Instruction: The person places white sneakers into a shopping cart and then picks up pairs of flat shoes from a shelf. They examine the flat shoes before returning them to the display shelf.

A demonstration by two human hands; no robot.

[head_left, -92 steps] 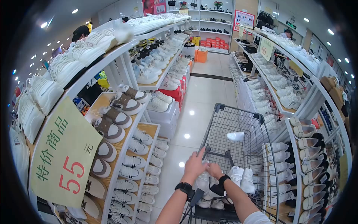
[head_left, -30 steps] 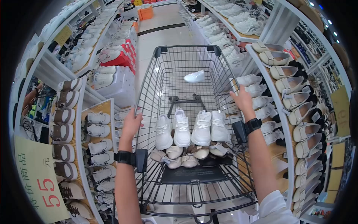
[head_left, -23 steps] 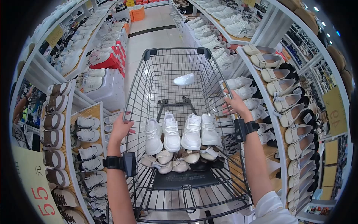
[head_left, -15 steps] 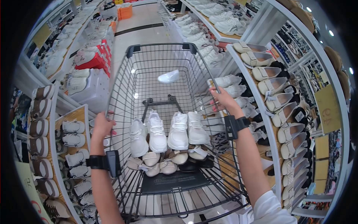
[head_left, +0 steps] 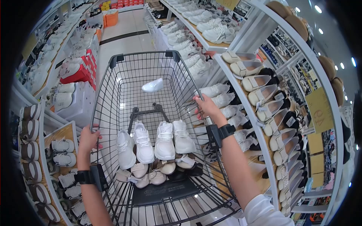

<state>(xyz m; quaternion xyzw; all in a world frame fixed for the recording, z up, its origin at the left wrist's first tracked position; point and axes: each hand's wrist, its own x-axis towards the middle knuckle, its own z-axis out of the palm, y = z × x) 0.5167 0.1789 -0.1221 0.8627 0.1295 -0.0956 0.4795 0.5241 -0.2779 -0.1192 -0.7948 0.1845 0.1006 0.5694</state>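
A black wire shopping cart (head_left: 124, 71) stands in front of me in a shoe-store aisle. My left hand (head_left: 88, 140) grips the cart's left rim. My right hand (head_left: 205, 106) grips its right rim. Both wrists wear black bands with small devices. Several white sneakers (head_left: 151, 142) stand in a row on the cart's child seat, with beige and dark flat shoes (head_left: 158, 174) below them. A lone white shoe (head_left: 152, 85) lies at the far end of the basket.
Shelves of white sneakers (head_left: 211, 32) and beige flats (head_left: 256, 83) line the right side, close to the cart. On the left are racks of brown and white shoes (head_left: 30, 143) and red boxes (head_left: 75, 75). A tiled aisle (head_left: 124, 34) runs ahead.
My hands left the shoes in the seat and went out to the cart's two side rims. Over the last second the view has drifted right, with the cart sliding left in frame.
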